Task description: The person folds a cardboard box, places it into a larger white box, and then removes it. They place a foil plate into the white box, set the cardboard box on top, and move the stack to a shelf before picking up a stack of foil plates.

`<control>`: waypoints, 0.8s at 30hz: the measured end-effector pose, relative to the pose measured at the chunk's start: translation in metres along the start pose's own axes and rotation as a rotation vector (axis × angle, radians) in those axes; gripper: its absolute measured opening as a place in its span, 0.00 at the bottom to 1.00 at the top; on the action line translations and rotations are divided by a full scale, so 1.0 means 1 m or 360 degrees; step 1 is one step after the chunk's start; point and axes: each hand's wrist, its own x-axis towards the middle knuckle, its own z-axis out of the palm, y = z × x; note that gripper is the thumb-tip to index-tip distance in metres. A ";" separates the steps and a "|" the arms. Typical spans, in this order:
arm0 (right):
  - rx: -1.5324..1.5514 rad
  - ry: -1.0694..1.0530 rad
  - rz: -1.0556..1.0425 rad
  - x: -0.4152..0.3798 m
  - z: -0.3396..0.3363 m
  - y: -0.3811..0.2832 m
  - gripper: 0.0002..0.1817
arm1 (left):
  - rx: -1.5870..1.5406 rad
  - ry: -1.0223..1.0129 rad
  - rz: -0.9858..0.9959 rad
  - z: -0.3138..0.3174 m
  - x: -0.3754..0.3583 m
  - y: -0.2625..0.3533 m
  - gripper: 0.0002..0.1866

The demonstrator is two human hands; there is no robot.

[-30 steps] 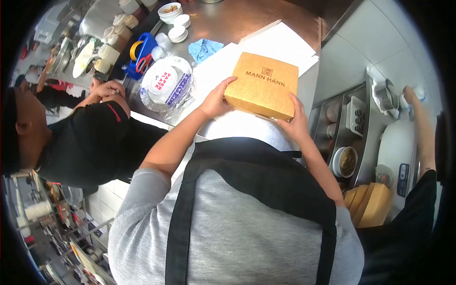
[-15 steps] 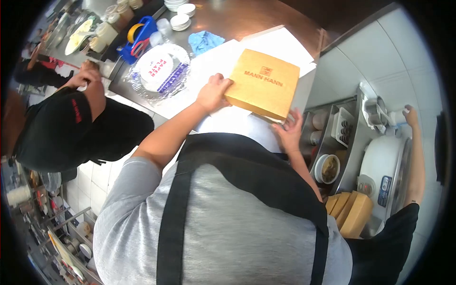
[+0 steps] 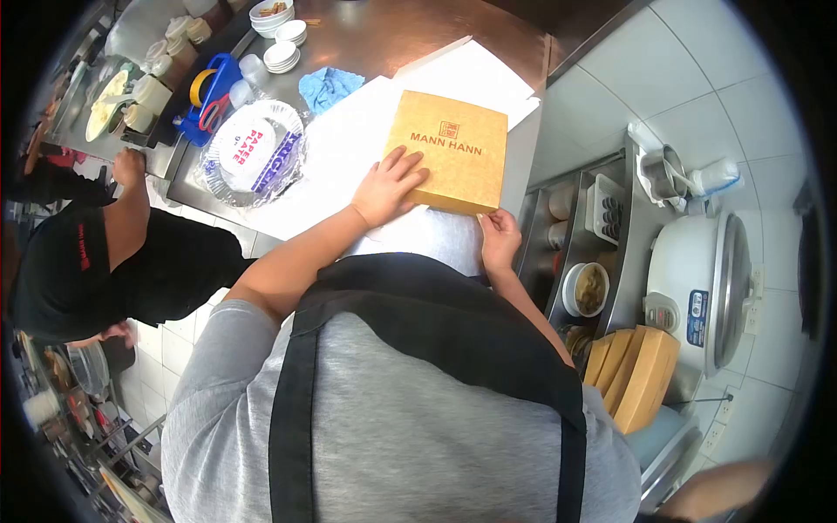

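Observation:
A closed kraft cardboard box [image 3: 453, 144] printed "MANN HANN" rests on white sheets [image 3: 475, 74] laid over the steel counter. My left hand [image 3: 388, 187] lies on the box's near left corner, its fingers spread across the lid and the thumb by the side. At the near right corner, my right hand [image 3: 500, 240] pinches the lower edge of the box between thumb and fingertips. To the left of the sheets sits a plastic-wrapped pack of paper plates [image 3: 253, 152]. A crumpled blue cloth [image 3: 330, 89] lies behind the pack, to its right.
A blue tape holder [image 3: 193, 122], scissors and small white bowls [image 3: 281, 57] stand at the back left. A co-worker in black [image 3: 166, 261] is at the left. On the right are shelves with a soup bowl [image 3: 591, 289], folded boxes [image 3: 645, 379] and a large cooker [image 3: 684, 279].
The view has shifted right. My left hand has spread over the lid, and my right hand has closed at the box's near right corner. The other person's arm at the right has left the steel pot.

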 end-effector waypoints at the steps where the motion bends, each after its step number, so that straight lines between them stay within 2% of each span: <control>1: 0.0069 0.0031 0.0008 0.000 0.002 -0.002 0.08 | 0.0017 -0.0020 0.0001 -0.002 -0.001 0.001 0.33; 3: 0.0210 0.0088 0.0026 0.000 0.004 -0.006 0.07 | 0.0027 -0.0044 0.0001 -0.003 -0.002 0.002 0.32; 6: 0.0046 -0.0036 0.0093 0.002 -0.001 -0.007 0.07 | 0.0001 -0.0044 0.0025 -0.002 0.000 0.001 0.31; 12: -0.0256 -0.0004 0.0193 0.007 0.003 -0.004 0.08 | 0.0021 -0.0049 0.0112 -0.004 -0.003 -0.002 0.31; 15: 0.0071 -0.0158 0.0241 0.010 -0.009 -0.005 0.09 | 0.0113 -0.0117 0.0106 -0.007 -0.005 0.001 0.31; 18: 0.0037 -0.0464 0.0171 0.024 -0.037 -0.007 0.13 | 0.0161 -0.0319 0.0064 -0.020 -0.001 0.008 0.31; 20: -0.0588 -0.0389 -0.0193 0.031 -0.031 -0.046 0.19 | 0.0121 -0.0523 0.0015 -0.038 0.012 0.010 0.31; 21: -0.0899 -0.0346 -0.0375 0.034 -0.025 -0.065 0.23 | 0.0123 -0.0507 -0.0009 -0.042 0.021 0.010 0.32; 23: -0.1168 -0.0353 -0.0716 0.040 0.004 -0.079 0.28 | 0.0130 -0.0475 -0.0065 -0.045 0.040 0.008 0.34; 24: -0.1299 -0.0352 -0.0886 0.041 0.015 -0.082 0.31 | 0.0164 -0.0412 -0.0078 -0.038 0.041 0.006 0.39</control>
